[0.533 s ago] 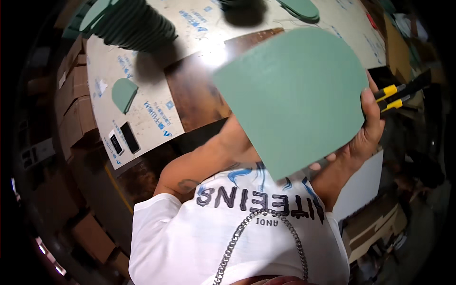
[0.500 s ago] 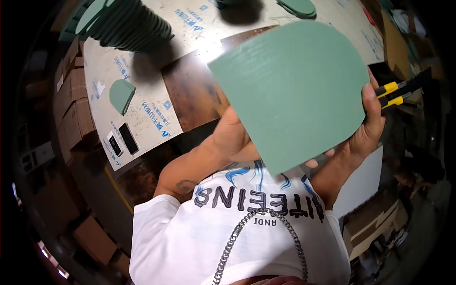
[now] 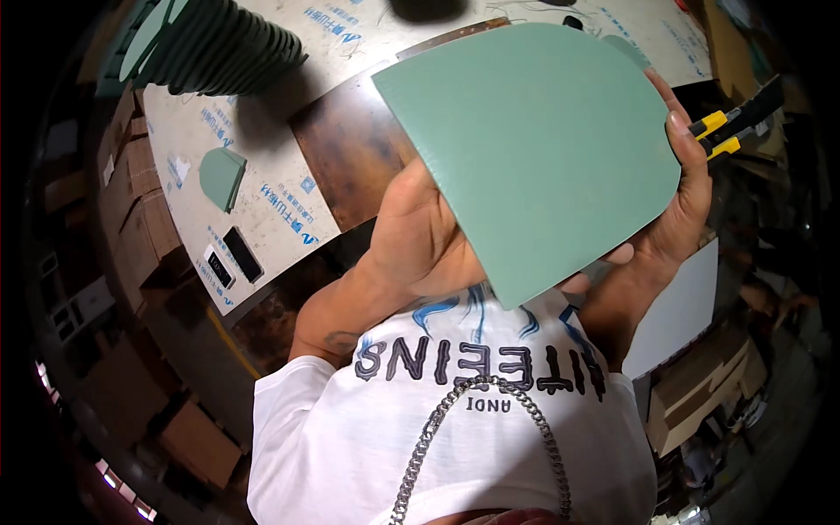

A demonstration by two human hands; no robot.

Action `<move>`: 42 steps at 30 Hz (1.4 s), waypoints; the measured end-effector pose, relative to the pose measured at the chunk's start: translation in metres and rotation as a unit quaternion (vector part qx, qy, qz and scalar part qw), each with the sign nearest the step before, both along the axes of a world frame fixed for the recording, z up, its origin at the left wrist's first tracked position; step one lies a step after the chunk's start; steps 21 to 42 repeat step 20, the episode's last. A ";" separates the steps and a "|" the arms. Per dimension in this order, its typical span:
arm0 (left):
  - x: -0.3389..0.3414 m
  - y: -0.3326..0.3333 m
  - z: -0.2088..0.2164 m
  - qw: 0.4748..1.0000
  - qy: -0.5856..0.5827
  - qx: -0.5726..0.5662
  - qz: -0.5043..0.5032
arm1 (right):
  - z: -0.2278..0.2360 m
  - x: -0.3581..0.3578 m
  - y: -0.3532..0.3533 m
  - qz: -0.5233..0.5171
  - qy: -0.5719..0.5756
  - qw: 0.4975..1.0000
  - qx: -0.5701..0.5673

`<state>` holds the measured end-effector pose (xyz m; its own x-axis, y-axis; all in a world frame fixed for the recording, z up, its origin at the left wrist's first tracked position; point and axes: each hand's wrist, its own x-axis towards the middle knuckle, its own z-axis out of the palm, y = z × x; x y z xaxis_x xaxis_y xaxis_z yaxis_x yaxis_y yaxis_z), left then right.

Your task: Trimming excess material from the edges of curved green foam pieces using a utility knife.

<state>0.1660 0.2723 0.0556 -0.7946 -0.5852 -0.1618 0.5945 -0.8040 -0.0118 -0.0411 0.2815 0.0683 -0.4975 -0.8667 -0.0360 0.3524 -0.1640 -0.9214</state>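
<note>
A green panel (image 3: 542, 166), straight-edged at the left and rounded toward the right, is held up tilted in front of my chest. My left hand (image 3: 424, 232) supports it at the straight left edge, palm turned up; its fingers are hidden behind the panel. On the rounded right edge my right hand (image 3: 687, 192) grips the panel, thumb on the rim and fingertips showing below. A black-and-yellow utility knife (image 3: 722, 131) sticks out past that hand, seemingly held in the same grasp; part of it is hidden.
Behind the panel is a table (image 3: 262, 166) with printed white covering and a brown patch. A tall stack of green pieces (image 3: 219, 52) stands at the far left. Nearer lie a small green piece (image 3: 220, 175) and two small dark rectangular objects (image 3: 241, 254). Cardboard boxes (image 3: 144, 219) line the left.
The panel has shifted slightly up and its tilt has changed. More of my left palm now shows beside its edge. The knife has moved a little with my right hand.
</note>
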 end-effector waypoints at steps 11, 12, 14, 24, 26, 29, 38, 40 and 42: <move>-0.002 -0.015 0.020 0.999 0.020 -0.039 -0.002 | -0.011 0.000 0.002 0.027 -0.002 0.992 0.120; -0.001 -0.015 0.019 0.999 0.020 -0.040 -0.001 | -0.010 0.002 0.002 0.021 -0.008 0.991 0.133; 0.002 -0.016 0.012 0.998 0.059 -0.004 -0.006 | -0.015 0.001 0.001 0.026 -0.006 0.990 0.136; 0.003 -0.021 0.005 0.995 -0.024 -0.093 -0.021 | -0.016 0.005 -0.003 0.042 -0.005 0.988 0.148; 0.003 -0.021 0.005 0.995 -0.024 -0.093 -0.021 | -0.016 0.005 -0.003 0.042 -0.005 0.988 0.148; 0.003 -0.021 0.005 0.995 -0.024 -0.093 -0.021 | -0.016 0.005 -0.003 0.042 -0.005 0.988 0.148; 0.003 -0.021 0.005 0.995 -0.024 -0.093 -0.021 | -0.016 0.005 -0.003 0.042 -0.005 0.988 0.148; 0.003 -0.021 0.005 0.995 -0.024 -0.093 -0.021 | -0.016 0.005 -0.003 0.042 -0.005 0.988 0.148; 0.003 -0.021 0.005 0.995 -0.024 -0.093 -0.021 | -0.016 0.005 -0.003 0.042 -0.005 0.988 0.148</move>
